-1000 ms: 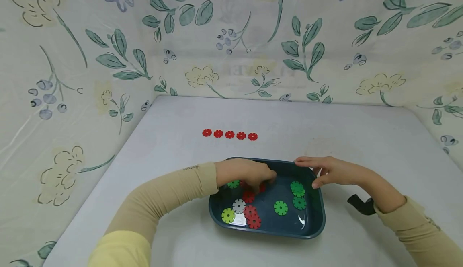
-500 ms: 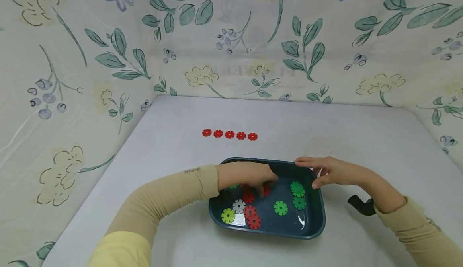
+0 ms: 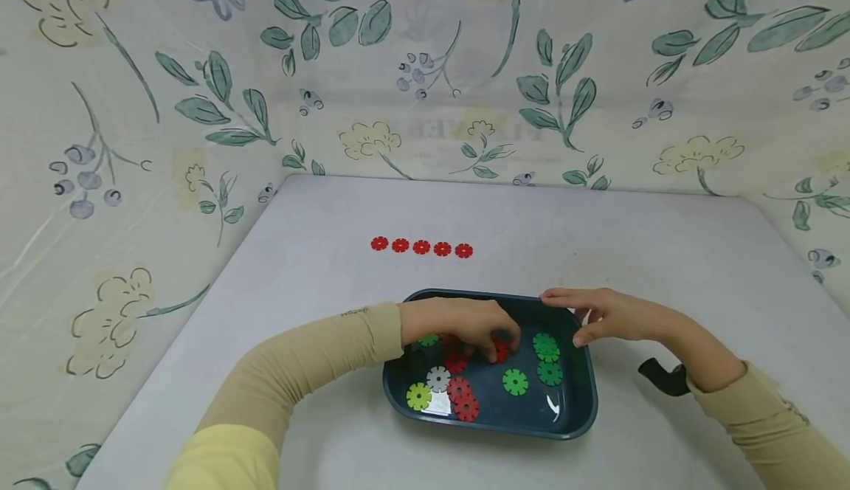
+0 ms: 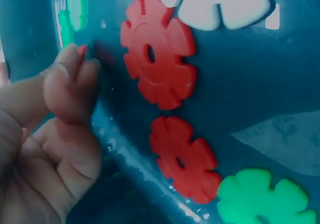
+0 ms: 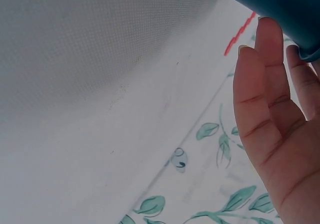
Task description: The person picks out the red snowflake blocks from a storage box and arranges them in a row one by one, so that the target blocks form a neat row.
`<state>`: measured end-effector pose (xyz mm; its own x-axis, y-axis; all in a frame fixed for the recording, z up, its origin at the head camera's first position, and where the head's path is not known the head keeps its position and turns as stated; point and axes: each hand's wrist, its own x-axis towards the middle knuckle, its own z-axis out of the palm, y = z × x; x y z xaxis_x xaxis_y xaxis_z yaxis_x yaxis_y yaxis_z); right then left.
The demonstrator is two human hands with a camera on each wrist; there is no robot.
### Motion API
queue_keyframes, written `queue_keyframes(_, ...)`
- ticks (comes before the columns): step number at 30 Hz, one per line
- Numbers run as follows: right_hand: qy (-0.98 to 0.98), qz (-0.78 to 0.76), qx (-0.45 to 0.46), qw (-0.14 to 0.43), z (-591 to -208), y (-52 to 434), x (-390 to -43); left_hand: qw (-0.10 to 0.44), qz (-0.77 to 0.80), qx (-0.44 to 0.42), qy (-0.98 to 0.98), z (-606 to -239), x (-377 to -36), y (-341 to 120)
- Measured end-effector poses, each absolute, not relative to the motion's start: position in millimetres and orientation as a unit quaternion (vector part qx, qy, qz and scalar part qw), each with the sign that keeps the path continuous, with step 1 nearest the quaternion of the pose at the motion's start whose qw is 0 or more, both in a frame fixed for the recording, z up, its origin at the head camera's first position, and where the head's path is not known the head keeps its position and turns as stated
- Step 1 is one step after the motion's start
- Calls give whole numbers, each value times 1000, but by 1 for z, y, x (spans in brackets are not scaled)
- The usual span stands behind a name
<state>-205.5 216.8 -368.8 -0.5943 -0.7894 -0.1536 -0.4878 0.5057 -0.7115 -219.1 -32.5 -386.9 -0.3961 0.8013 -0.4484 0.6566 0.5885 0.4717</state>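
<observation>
Inside a dark blue tray (image 3: 491, 425), my left hand (image 3: 483, 322) reaches among notched, flower-shaped plastic discs. A red flower disc (image 3: 502, 350) shows at its fingers in the head view. The left wrist view has a small red edge (image 4: 83, 49) between the pinched thumb and fingertips, and the rest of that piece is hidden. Two flat red discs (image 4: 159, 53) lie just beside this hand. My right hand (image 3: 614, 315) rests at the tray's far right corner, its fingers extended along the outer wall (image 5: 280, 8) and its thumb by the right rim.
Several red discs (image 3: 421, 247) form a row on the white table (image 3: 319, 217) behind the tray. In the tray lie green discs (image 3: 514, 381), a white disc (image 3: 438, 378) and a yellow disc (image 3: 419, 395). A black curved object (image 3: 664, 376) is near my right wrist. Floral sheeting (image 3: 425, 91) surrounds the table.
My left hand has shifted slightly right inside the tray, and the red disc at its fingers has moved right with it. The right hand and the tray have stayed put.
</observation>
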Motion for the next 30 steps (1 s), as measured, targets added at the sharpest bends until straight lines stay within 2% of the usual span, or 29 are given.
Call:
queue_keyframes(13, 832, -321, -385, 239, -367, 216, -205, 314, 193, 403, 838, -344, -233, -38)
queue_keyframes(23, 836, -318, -375, 244, -367, 215, -207, 244, 245, 356, 868, -307, -275, -59)
queue_keyframes(30, 833, -322, -380, 240, -370, 217, -208, 235, 265, 325, 877, -309, -306, -76)
